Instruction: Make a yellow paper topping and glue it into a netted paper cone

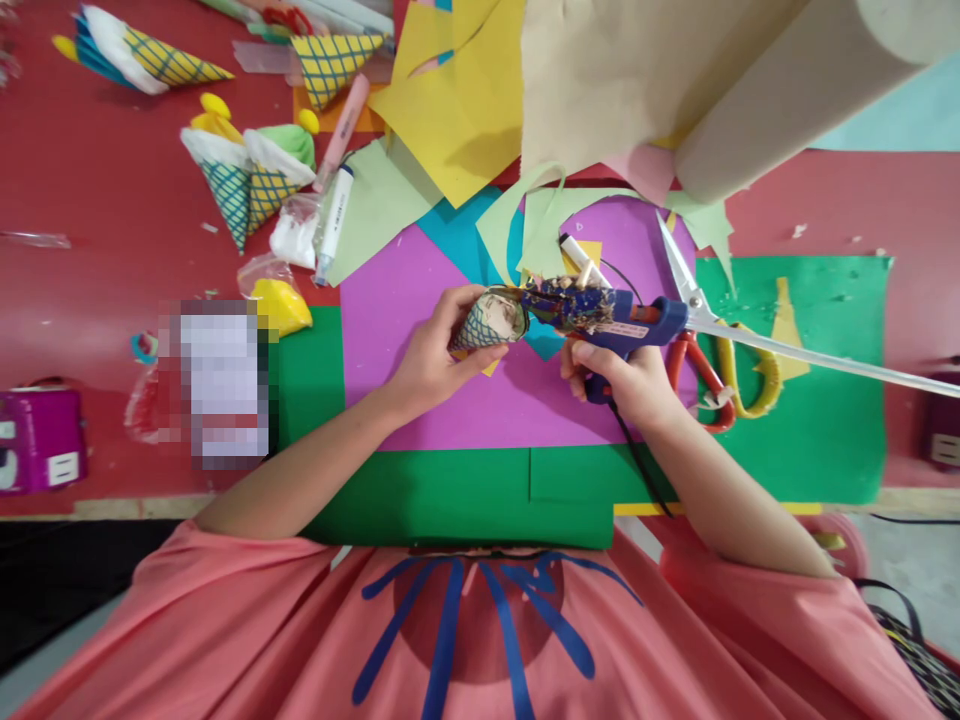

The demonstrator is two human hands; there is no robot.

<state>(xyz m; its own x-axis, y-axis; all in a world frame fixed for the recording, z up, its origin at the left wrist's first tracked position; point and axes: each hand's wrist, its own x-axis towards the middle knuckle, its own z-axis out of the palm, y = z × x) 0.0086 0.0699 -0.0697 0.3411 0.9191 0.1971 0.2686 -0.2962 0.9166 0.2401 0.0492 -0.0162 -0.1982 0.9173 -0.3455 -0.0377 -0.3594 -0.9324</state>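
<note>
My left hand (pixel 439 360) is closed around a small paper cone (pixel 484 322) with a lattice pattern, its open end facing right. In my right hand (pixel 619 375) is a blue hot glue gun (pixel 600 312), gripped by its handle. The gun's front is crusted with dried glue and scraps, and its nozzle end is at the cone's rim; I cannot tell whether they touch. A long clear glue stick (pixel 825 362) sticks out of the gun's back. Scissors (pixel 694 300) with red and yellow handles lie just beyond my right hand.
Purple paper (pixel 420 420) and green paper (pixel 465 500) lie beneath my hands. Decorated cones (pixel 281 180), markers (pixel 335 225) and a bag of yellow clay (pixel 281 307) are at left. A large paper roll (pixel 795 100) stands back right. The gun's black cord (pixel 637 465) runs toward me.
</note>
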